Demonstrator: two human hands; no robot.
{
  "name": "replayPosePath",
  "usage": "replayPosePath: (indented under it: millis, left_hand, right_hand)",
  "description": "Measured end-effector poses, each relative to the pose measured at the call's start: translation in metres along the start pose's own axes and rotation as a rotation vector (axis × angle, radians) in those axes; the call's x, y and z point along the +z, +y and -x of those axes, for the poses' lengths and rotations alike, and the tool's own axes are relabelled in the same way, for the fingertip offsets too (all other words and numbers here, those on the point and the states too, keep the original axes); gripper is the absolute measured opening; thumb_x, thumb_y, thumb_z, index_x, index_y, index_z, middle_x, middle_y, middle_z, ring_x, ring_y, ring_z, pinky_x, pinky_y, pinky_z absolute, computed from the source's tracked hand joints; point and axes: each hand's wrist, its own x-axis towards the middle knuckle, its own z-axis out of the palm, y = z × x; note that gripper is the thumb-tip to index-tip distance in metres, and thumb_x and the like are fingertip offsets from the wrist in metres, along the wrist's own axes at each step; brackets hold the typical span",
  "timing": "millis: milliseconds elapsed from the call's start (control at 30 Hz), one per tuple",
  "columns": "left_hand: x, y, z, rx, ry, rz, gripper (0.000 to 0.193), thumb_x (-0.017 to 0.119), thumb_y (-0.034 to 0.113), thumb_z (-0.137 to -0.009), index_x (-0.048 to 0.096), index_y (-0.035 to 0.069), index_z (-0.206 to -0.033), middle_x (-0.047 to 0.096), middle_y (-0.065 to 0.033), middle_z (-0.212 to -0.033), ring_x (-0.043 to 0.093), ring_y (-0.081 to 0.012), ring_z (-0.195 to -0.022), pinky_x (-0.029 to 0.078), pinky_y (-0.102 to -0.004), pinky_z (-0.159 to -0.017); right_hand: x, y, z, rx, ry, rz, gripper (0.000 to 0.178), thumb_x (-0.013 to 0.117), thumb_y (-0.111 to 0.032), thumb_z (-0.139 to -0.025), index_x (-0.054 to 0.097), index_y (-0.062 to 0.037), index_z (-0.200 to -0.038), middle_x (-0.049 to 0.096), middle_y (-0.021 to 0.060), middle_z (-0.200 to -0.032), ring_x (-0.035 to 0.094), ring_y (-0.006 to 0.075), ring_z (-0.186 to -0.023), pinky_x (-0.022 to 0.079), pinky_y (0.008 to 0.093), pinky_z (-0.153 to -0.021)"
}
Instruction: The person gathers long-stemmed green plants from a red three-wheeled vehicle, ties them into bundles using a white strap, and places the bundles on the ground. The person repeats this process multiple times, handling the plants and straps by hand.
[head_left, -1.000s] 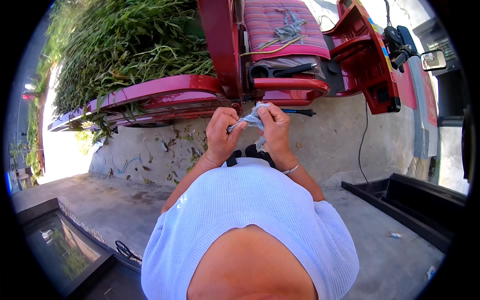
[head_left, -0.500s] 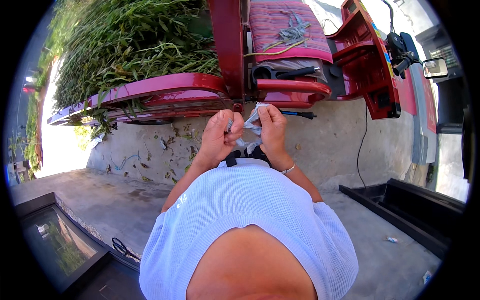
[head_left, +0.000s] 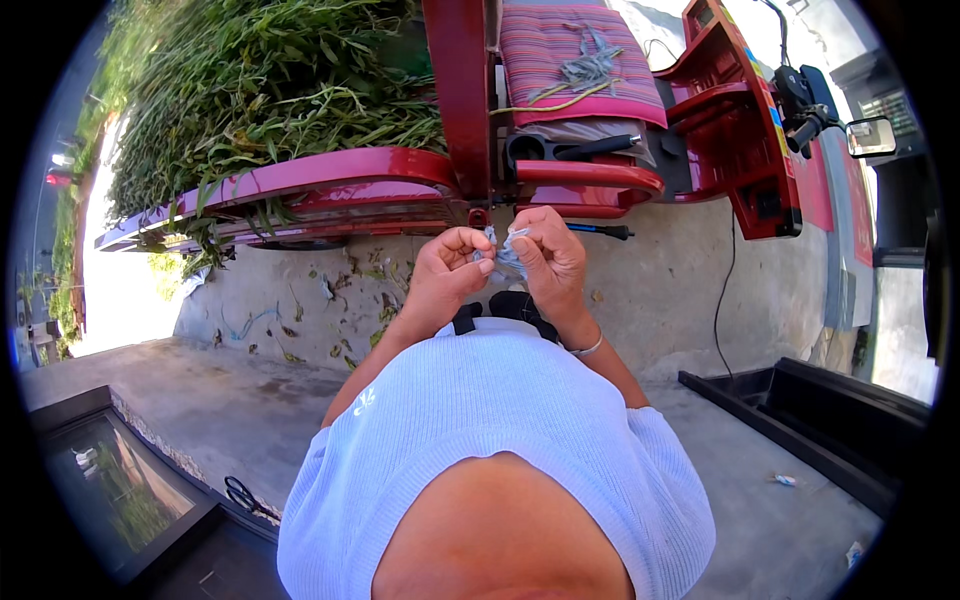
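Close in front of my body, both hands pinch a crumpled pale blue-grey strip of cloth or plastic (head_left: 512, 250); its exact material I cannot make out. My left hand (head_left: 449, 268) is closed, thumb against forefinger, on one end of it. The larger bunched part shows at the fingertips of my right hand (head_left: 553, 262), also closed, with a bracelet on that wrist. A similar bundle of blue-grey strips (head_left: 590, 62) lies on the pink striped seat cushion (head_left: 640, 108) beyond, beside a yellow cord (head_left: 580, 97).
A red cargo tricycle (head_left: 590, 184) stands just beyond my hands, its bed piled with cut green plants (head_left: 270, 100). A black lever (head_left: 600, 147) sits by the seat. Leaves and a blue string (head_left: 250, 320) lie on the concrete. Black scissors (head_left: 240, 492) are at lower left, a black trough (head_left: 800, 420) at right.
My left hand has turned, from a fist to a fingertip pinch. My right hand has shifted slightly right, and the strip between the hands is now more bunched up.
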Motion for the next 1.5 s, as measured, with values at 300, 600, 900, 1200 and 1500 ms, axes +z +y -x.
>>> replayPosePath:
  millis: [300, 600, 900, 1200, 1500]
  left_hand:
    - [-0.008, -0.003, -0.008, 0.426, -0.07, -0.773, 0.007, 0.065, 0.004, -0.083, 0.058, 0.002, -0.082, 0.057, -0.0016, -0.072, 0.052, -0.006, -0.062, 0.041, -0.0194, -0.053]
    - [-0.005, 0.008, -0.002, 0.136, -0.054, -0.226, 0.009, 0.058, 0.008, -0.09, 0.057, 0.0, -0.087, 0.054, -0.0019, -0.064, 0.049, -0.0061, -0.051, 0.042, -0.0201, -0.045]
    - [-0.008, 0.008, -0.003, 0.156, -0.052, -0.255, 0.007, 0.057, 0.005, -0.09, 0.052, 0.0, -0.087, 0.06, -0.0077, -0.076, 0.051, -0.006, -0.052, 0.045, -0.0202, -0.046]
    - [-0.018, 0.01, -0.005, 0.104, -0.183, -0.299, 0.009, 0.057, 0.003, -0.089, 0.049, 0.001, -0.086, 0.063, -0.0118, -0.083, 0.053, -0.0069, -0.055, 0.045, -0.0206, -0.047]
    - [-0.019, 0.009, -0.006, 0.027, -0.18, -0.158, 0.011, 0.057, 0.002, -0.089, 0.047, 0.002, -0.086, 0.063, -0.0135, -0.081, 0.051, -0.0072, -0.052, 0.044, -0.0212, -0.046]
  right_hand:
    - [0.012, -0.008, -0.006, -0.182, -0.119, 0.2, 0.022, 0.075, -0.012, -0.075, 0.056, -0.0013, -0.072, 0.054, 0.007, -0.081, 0.049, 0.0124, -0.061, 0.039, 0.0223, -0.053]
    - [0.008, -0.003, -0.002, 0.352, -0.078, -0.329, 0.01, 0.063, -0.006, -0.087, 0.059, 0.0024, -0.085, 0.055, 0.0029, -0.082, 0.049, 0.0044, -0.066, 0.04, 0.0183, -0.054]
    - [0.001, 0.005, -0.003, 0.292, -0.158, -0.141, 0.005, 0.061, -0.001, -0.085, 0.063, 0.0039, -0.087, 0.057, 0.0037, -0.085, 0.055, 0.0073, -0.072, 0.044, 0.0201, -0.062]
    - [-0.004, 0.005, -0.006, 0.404, -0.278, -0.269, 0.007, 0.061, -0.002, -0.085, 0.064, 0.003, -0.09, 0.054, 0.0009, -0.083, 0.055, 0.0056, -0.073, 0.045, 0.0205, -0.063]
    - [-0.009, 0.019, 0.004, 0.682, -0.139, -0.384, 0.011, 0.061, -0.005, -0.088, 0.062, 0.0032, -0.094, 0.056, 0.0018, -0.081, 0.057, 0.0074, -0.076, 0.046, 0.0205, -0.065]
